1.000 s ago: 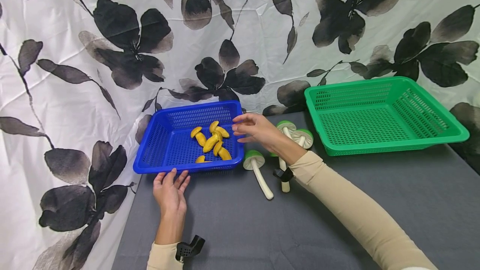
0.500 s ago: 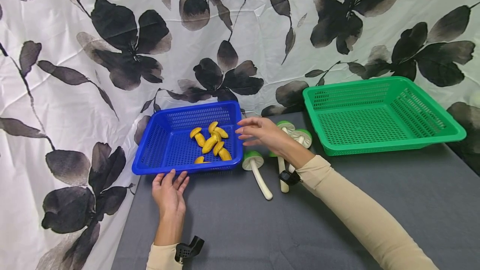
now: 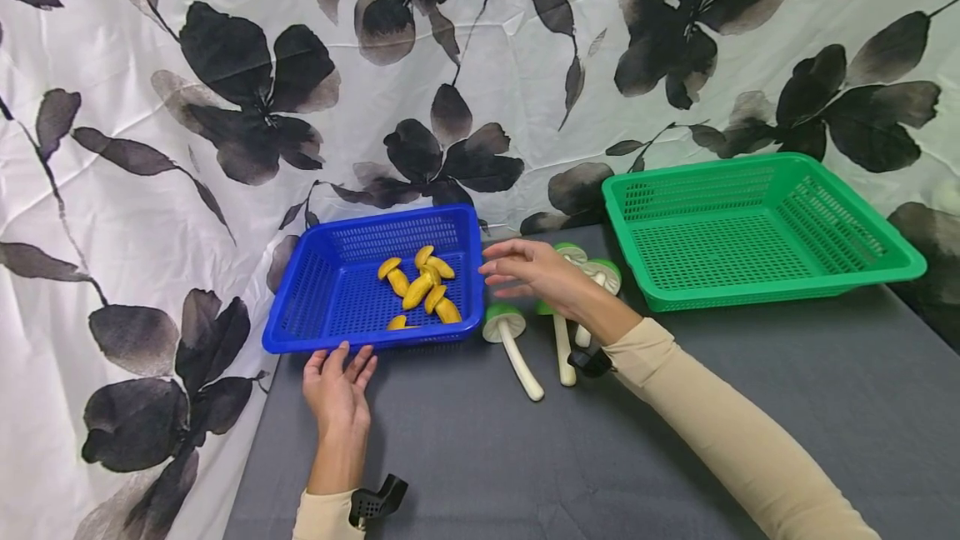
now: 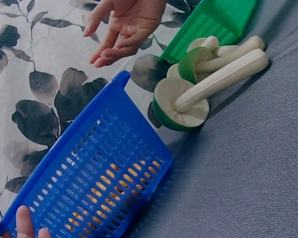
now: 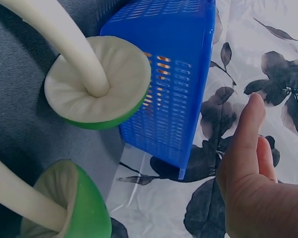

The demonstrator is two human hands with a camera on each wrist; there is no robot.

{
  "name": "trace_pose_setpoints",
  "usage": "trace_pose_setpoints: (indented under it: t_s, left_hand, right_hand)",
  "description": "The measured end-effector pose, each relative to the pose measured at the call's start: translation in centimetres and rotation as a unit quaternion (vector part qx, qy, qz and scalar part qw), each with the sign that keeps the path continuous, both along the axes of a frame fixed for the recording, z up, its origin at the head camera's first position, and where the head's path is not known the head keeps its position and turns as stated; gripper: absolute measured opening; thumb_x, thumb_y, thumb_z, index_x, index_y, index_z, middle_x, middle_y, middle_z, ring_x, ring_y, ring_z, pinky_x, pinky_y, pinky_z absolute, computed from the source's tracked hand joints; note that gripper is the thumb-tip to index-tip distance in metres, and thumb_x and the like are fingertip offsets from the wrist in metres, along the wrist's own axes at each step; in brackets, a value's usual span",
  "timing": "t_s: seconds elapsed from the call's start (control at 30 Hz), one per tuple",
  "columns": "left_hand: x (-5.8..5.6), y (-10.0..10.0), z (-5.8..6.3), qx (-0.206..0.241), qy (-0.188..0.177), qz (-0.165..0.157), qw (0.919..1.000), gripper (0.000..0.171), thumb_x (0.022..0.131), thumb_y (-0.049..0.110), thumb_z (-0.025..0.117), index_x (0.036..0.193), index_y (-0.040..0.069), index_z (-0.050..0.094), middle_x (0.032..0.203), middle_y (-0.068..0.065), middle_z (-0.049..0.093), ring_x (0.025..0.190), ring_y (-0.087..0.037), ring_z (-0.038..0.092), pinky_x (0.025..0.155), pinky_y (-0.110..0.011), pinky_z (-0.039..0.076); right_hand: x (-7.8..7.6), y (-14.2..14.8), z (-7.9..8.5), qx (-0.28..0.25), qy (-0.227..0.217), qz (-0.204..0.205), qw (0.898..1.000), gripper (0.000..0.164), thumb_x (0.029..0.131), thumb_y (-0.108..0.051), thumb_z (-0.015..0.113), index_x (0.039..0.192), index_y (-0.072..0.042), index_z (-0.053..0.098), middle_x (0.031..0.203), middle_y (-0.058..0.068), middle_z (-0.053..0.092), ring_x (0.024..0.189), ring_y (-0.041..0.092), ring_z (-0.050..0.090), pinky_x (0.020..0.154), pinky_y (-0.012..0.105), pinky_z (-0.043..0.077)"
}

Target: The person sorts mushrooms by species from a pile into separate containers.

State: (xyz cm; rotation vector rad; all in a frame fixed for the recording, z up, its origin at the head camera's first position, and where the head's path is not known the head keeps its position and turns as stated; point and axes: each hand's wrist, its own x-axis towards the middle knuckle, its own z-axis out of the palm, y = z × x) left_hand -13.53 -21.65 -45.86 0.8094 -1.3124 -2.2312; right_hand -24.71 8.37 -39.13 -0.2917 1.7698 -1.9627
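A blue plastic basket [image 3: 352,346] with several yellow toy mushrooms [image 3: 417,288] inside sits at the back left of the table. My left hand [image 3: 339,398] is at its front side, palm up, with relaxed fingertips [image 4: 25,221] against the outside just under the rim. Beside the basket's right end my right hand [image 3: 543,277] is held in the air, fingers loosely extended and holding nothing. Below and behind it lie several green-capped toy mushrooms with long white stems; the nearest green mushroom [image 3: 517,352] lies by the basket's corner. The right hand and wrist partly cover the others.
A larger green basket [image 3: 787,292] with nothing in it stands at the back right. Grey cloth [image 3: 645,473] covers the table, and a floral-print curtain [image 3: 540,132] hangs right behind the baskets and down the left side.
My right hand has drawn back a little to the right and down, away from the blue basket's end. The left hand stays at the front rim.
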Motion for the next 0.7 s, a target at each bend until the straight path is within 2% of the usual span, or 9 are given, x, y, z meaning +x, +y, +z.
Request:
trace_pose_setpoints:
  t_s: [0.13,0.37,0.53,0.7]
  left_hand:
    - [0.0,-0.1,0.1,0.006,0.000,-0.001,1.0000,0.038,0.102,0.011,0.061,0.130,0.011,0.035,0.121,-0.010,0.048,0.091,-0.026,0.076,0.085,-0.042,0.062]
    - [0.2,-0.2,0.0,0.008,-0.002,-0.016,0.9998,0.033,0.103,0.012,0.060,0.127,0.011,0.038,0.122,-0.010,0.048,0.091,-0.025,0.076,0.082,-0.041,0.062]
    - [0.5,-0.1,-0.2,0.005,-0.001,-0.031,0.9995,0.030,0.103,0.012,0.059,0.124,0.012,0.037,0.118,-0.010,0.053,0.091,-0.025,0.076,0.080,-0.041,0.063]
    - [0.8,0.2,-0.1,-0.005,-0.013,-0.050,0.9986,0.031,0.103,0.013,0.060,0.123,0.012,0.037,0.114,-0.010,0.057,0.090,-0.024,0.076,0.077,-0.040,0.063]
  right_hand:
    - [0.3,0.6,-0.2,0.012,0.002,0.003,1.000,0.042,0.102,-0.016,0.061,0.140,-0.002,0.051,0.136,0.023,0.061,0.128,0.043,0.056,0.102,0.049,0.053]
    - [1.0,1.9,-0.2,0.026,0.014,0.006,1.000,0.045,0.103,-0.020,0.061,0.142,-0.003,0.049,0.137,0.021,0.060,0.127,0.039,0.059,0.100,0.045,0.055]
    - [1.7,3.4,0.0,0.031,0.020,0.002,0.999,0.044,0.103,-0.022,0.062,0.141,-0.005,0.050,0.139,0.023,0.059,0.122,0.031,0.063,0.099,0.044,0.056]
    - [2.3,4.9,-0.2,0.023,0.028,-0.014,0.999,0.044,0.102,-0.021,0.062,0.141,-0.005,0.049,0.137,0.022,0.060,0.120,0.031,0.065,0.099,0.048,0.055]
